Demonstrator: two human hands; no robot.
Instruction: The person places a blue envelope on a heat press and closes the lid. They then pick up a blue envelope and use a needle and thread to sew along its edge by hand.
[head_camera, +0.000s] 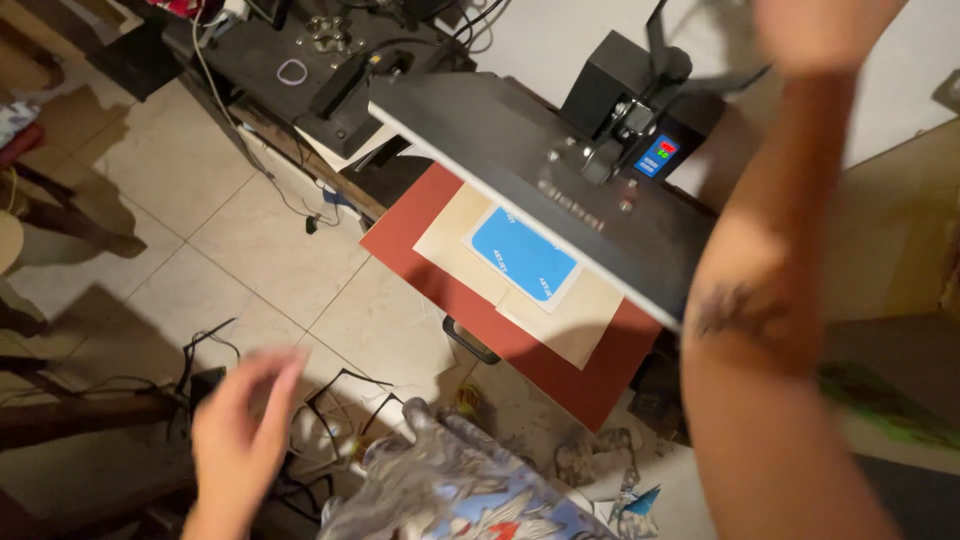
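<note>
A heat press stands at the middle, its black upper plate raised over a red lower pad. On the pad lies a beige sheet with a blue rectangular transfer on top. My right arm reaches up past the press, and my right hand is at the frame's top edge, blurred, near the press handle; its fingers cannot be made out. My left hand hovers low at the left over the floor, fingers apart, holding nothing. Patterned cloth lies below, near my left hand.
The press's black control box has a small lit display. Black cables trail over the tiled floor. A cluttered dark bench stands at the back left, and wooden furniture stands at the far left.
</note>
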